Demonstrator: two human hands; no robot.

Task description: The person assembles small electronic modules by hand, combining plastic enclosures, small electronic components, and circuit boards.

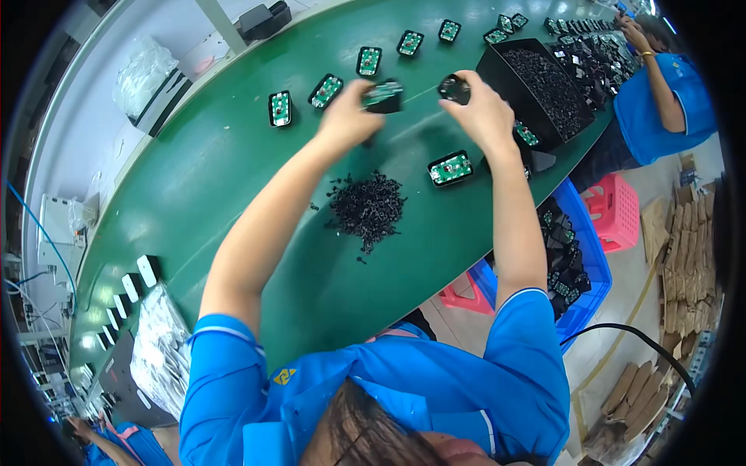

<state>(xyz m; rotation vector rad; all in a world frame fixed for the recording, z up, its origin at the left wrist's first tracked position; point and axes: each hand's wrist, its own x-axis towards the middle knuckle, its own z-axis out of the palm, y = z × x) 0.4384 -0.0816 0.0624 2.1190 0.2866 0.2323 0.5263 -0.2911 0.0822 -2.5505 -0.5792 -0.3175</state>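
Apparently, the step in hand is fitting up a casing: beyond the pile of small black parts on the green surface, the left hand is clamped on a blurred black case with a green board; beyond and right of the pile, the right hand grips a dark piece. Next probably calls for lining both up.

Yellow emblem on blue shirt, no legible text

Bright light — pale sheen on the green table, blur on the held circuit board — bowed, dark-rimmed edges.
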